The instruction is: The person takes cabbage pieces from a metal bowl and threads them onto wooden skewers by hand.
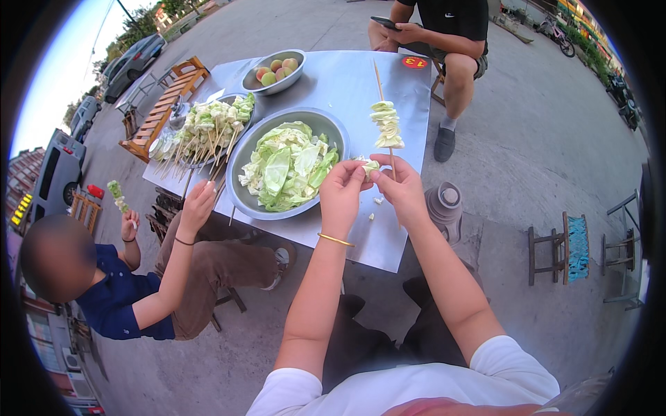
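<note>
My right hand (399, 188) holds an upright wooden skewer (378, 80) threaded with folded cabbage pieces (386, 125). Between the fingertips of both hands is a small folded cabbage piece (370, 167), beside the skewer's lower part. My left hand (341, 191), below a gold-coloured bangle, grips that piece from the left. Close to its left stands a large metal basin (237, 195) of loose cabbage leaves (291, 164). Farther left, a metal tray (252, 117) bears a heap of cabbage skewers (216, 125). Small cabbage scraps (371, 216) lie on the metal-topped table (359, 249).
A metal bowl of peaches (270, 89) stands at the far side. At the left a seated person (130, 296) holds a partly threaded skewer (117, 195); another person (447, 36) sits beyond the far corner with a phone. A stool (559, 248) stands at the right.
</note>
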A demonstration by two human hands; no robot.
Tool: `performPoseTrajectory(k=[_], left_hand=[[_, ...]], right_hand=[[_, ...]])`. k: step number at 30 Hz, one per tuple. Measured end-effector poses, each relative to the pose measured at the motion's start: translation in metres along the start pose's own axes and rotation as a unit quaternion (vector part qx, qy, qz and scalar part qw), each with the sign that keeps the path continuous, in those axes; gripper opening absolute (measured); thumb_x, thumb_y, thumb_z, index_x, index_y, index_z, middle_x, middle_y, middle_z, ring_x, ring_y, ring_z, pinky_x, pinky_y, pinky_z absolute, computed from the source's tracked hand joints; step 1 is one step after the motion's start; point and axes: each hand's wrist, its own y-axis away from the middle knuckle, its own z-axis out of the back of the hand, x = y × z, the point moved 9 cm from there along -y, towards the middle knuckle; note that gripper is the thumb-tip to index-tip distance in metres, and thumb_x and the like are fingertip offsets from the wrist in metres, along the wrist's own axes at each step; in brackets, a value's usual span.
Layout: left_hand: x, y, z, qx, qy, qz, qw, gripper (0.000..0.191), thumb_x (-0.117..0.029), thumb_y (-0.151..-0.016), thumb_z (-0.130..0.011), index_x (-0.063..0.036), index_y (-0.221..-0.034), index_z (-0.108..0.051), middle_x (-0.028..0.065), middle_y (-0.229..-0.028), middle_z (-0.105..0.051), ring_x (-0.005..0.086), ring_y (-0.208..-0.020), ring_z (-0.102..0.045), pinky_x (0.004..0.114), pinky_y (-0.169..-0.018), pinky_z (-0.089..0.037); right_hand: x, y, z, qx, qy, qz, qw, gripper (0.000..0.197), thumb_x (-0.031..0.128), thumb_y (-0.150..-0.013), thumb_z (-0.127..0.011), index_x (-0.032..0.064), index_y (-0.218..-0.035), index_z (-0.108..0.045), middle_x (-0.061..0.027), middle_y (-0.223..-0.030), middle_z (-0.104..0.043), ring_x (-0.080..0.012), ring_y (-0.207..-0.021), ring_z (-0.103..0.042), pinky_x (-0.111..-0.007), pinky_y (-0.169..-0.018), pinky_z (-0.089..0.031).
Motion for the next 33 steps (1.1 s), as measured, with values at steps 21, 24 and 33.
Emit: performPoseTrajectory(k=[21,24,33], left_hand=[[-0.035,-0.016,0.096,-0.179,0.116,-0.055,0.975,0.016,0.000,-0.082,-0.062,0.0025,-0.097,-0.057,0.0101,-0.091,-0.063,0.0190,-0.081,-0.064,0.025,-0.075,-0.053],[-0.046,-0.013,0.122,-0.213,0.119,-0.094,0.965,0.015,0.000,-0.083,-0.061,0.0025,-0.097,-0.057,0.0100,-0.091,-0.063,0.0185,-0.082,-0.063,0.025,-0.075,-0.053],[-0.053,-0.009,0.150,-0.258,0.131,-0.138,0.947,0.013,0.000,-0.084,-0.060,0.0026,-0.095,-0.056,0.0096,-0.092,-0.061,0.0195,-0.086,-0.063,0.025,-0.075,-0.054]], right_hand=[[-0.020,0.015,-0.032,0.181,0.154,-0.052,0.970,0.032,0.018,-0.093,-0.044,-0.0008,-0.115,-0.057,0.0015,-0.069,-0.049,-0.0058,-0.056,-0.044,-0.021,-0.053,-0.038],[-0.030,0.027,-0.039,0.236,0.221,-0.074,0.943,0.031,0.018,-0.093,-0.043,0.0002,-0.114,-0.058,0.0012,-0.068,-0.049,-0.0059,-0.054,-0.043,-0.022,-0.052,-0.038],[-0.036,0.033,-0.044,0.257,0.288,-0.050,0.921,0.029,0.017,-0.092,-0.046,-0.0013,-0.110,-0.060,-0.0034,-0.069,-0.053,-0.0102,-0.063,-0.047,-0.026,-0.060,-0.041]])
